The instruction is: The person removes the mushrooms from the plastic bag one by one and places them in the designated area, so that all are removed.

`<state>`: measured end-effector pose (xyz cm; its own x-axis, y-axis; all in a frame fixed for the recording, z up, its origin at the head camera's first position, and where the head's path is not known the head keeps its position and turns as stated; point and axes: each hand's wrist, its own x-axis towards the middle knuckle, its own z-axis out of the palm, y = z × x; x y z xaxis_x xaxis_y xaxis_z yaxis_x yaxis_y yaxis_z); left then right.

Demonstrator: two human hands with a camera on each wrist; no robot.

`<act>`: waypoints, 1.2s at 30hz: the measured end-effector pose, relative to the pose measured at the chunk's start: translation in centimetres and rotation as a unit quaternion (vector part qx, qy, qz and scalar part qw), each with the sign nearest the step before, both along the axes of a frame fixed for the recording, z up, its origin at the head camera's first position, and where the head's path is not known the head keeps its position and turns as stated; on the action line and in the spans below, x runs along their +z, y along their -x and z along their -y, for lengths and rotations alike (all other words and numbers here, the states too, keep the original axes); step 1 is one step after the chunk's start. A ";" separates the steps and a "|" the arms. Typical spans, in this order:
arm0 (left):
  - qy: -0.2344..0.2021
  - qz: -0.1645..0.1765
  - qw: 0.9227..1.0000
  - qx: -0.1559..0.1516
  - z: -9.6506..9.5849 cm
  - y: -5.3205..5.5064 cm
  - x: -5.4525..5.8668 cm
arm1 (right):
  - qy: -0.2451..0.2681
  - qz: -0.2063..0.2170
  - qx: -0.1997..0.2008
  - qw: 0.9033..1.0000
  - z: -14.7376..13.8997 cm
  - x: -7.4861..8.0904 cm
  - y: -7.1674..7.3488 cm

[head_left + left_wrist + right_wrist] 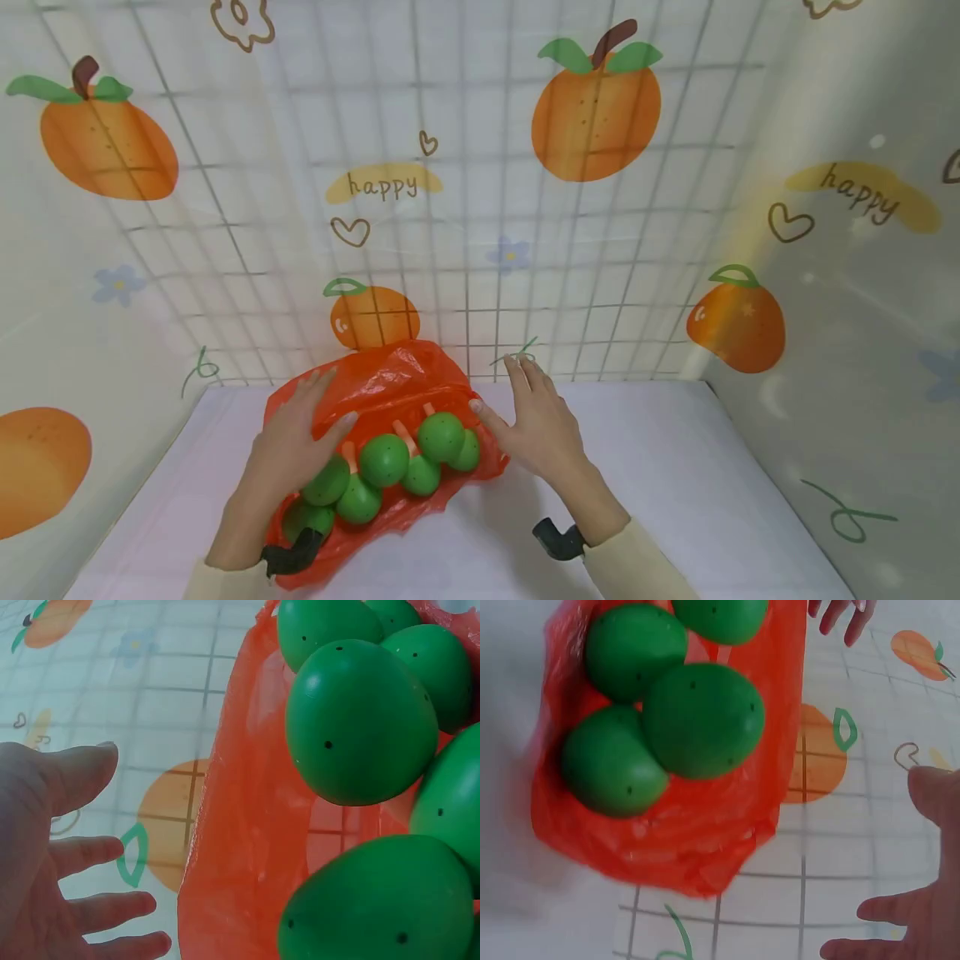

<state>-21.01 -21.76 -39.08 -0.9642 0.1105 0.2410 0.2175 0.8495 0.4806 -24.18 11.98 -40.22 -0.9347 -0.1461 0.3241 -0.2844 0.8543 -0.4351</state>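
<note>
On the white table lies a crumpled red plastic bag (405,367), spread open lengthwise. Several green balls (384,460) with small black dots sit in a double row on it, and pinkish sticks (402,435) jut from some of them. My left hand (288,442) hovers over the bag's left part, fingers extended, hiding some balls from the head view. Beside the bag's right end is my right hand (543,425), its fingers straight and thumb spread toward the bag. Both wrist views show the left hand (56,817) and right hand (926,900) apart from the balls, holding nothing.
Behind the bag rises a curtain (585,275) printed with oranges and grid lines, and similar cloth walls (840,283) flank the table (637,467). A black strap piece (558,540) shows at each wrist, below the light sleeves (637,567).
</note>
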 end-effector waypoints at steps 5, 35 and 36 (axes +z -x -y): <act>-0.025 0.002 1.000 -0.002 0.8 -1.1 -0.6 | 0.019 -0.001 0.006 1.000 1.5 -0.7 -0.6; -0.129 -0.016 0.989 -0.067 2.3 -2.8 -3.7 | 0.093 0.023 0.048 0.994 5.6 -3.0 -1.9; -0.130 -0.018 0.989 -0.066 2.4 -2.8 -3.8 | 0.096 0.023 0.050 0.994 5.7 -3.1 -1.9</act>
<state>-18.18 -24.12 -42.90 -0.9360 0.1646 0.3112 0.3389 0.6612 0.6693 -22.31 6.32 -43.37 -0.9327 -0.1790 0.3131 -0.3408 0.7218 -0.6023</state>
